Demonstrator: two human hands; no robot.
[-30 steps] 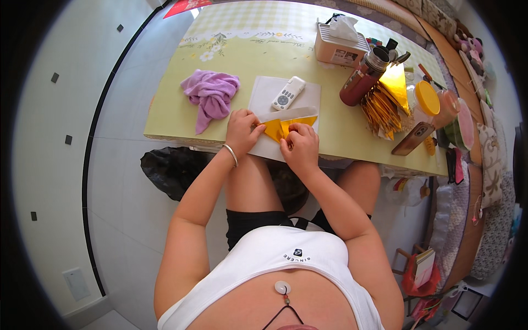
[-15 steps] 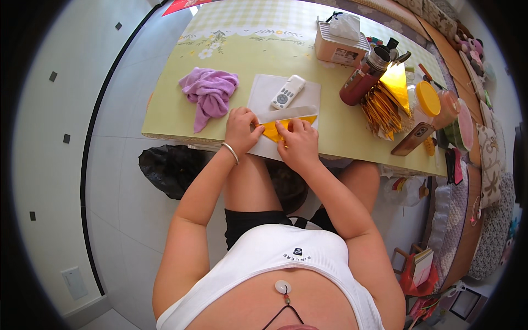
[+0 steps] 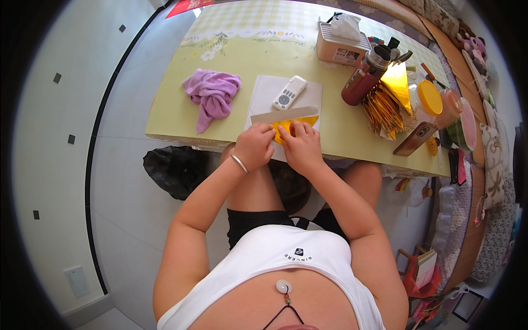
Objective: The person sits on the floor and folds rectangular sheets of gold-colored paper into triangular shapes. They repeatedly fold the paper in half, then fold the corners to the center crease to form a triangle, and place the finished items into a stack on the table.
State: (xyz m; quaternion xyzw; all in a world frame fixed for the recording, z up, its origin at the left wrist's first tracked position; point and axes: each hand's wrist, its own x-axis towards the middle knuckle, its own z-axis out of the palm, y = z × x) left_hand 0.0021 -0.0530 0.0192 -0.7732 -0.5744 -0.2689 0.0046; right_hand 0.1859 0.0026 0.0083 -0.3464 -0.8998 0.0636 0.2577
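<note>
Left hand [image 3: 254, 146] and right hand [image 3: 303, 147] had fingertips on the gold paper [image 3: 309, 119], pinch unclear; creasing well likely wanted even pressure.

The gold paper [image 3: 311, 119] is smooth and very shiny. The purple cloth [image 3: 212, 94], upper left of the frame, looks soft and dull — the white remote [image 3: 290, 92] looks like smooth plastic.
</note>
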